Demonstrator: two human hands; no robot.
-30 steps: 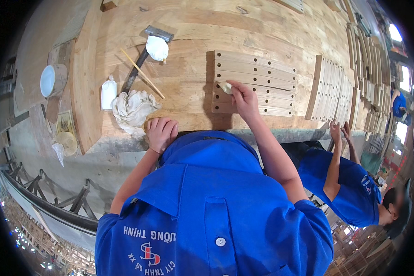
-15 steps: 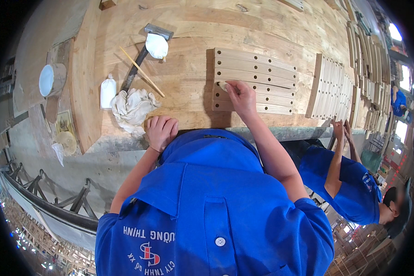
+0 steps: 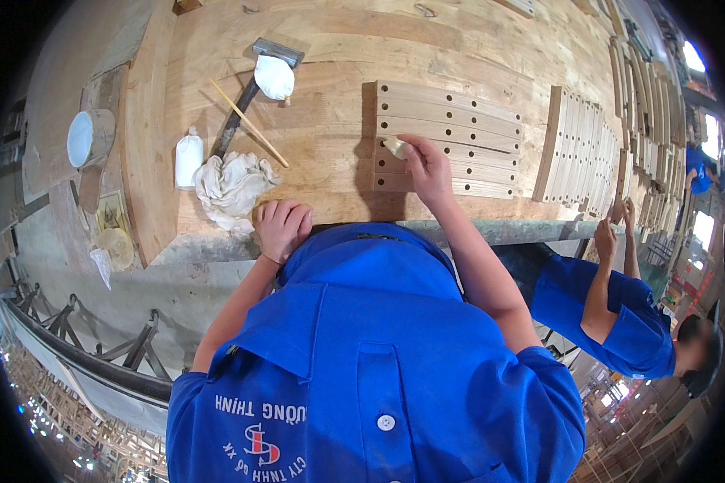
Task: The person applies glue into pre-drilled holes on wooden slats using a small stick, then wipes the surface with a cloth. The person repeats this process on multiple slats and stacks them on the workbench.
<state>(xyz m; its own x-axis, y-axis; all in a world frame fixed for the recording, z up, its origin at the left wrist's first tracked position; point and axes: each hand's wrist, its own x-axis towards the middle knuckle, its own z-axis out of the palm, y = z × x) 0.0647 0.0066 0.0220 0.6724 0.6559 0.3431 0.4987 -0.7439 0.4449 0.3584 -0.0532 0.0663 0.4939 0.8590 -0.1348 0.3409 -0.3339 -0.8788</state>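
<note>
My right hand [image 3: 432,171] pinches a small pale, soft-looking piece [image 3: 395,148] over the left end of a row of wooden slats [image 3: 427,127]. Dark round holes run along these light slats, which lie side by side; the pale piece is close to one of the end holes. What exactly the piece is cannot be made out. My left hand [image 3: 283,230] rests at the bench's near edge with its fingers curled in, just right of a crumpled white cloth [image 3: 229,189]. Nothing shows in it.
Left of the slats are a hammer [image 3: 238,121], a white pouch [image 3: 275,78], a thin wooden stick [image 3: 250,125], a white bottle [image 3: 189,161] and a white cup [image 3: 84,139]. More drilled slats [image 3: 576,149] lie to the right, where a co-worker [image 3: 604,298] handles a wooden piece.
My right hand has shifted slightly right, and more of the pale piece shows. My left hand has stayed put. The co-worker's hands have moved right and now hold up a wooden piece.
</note>
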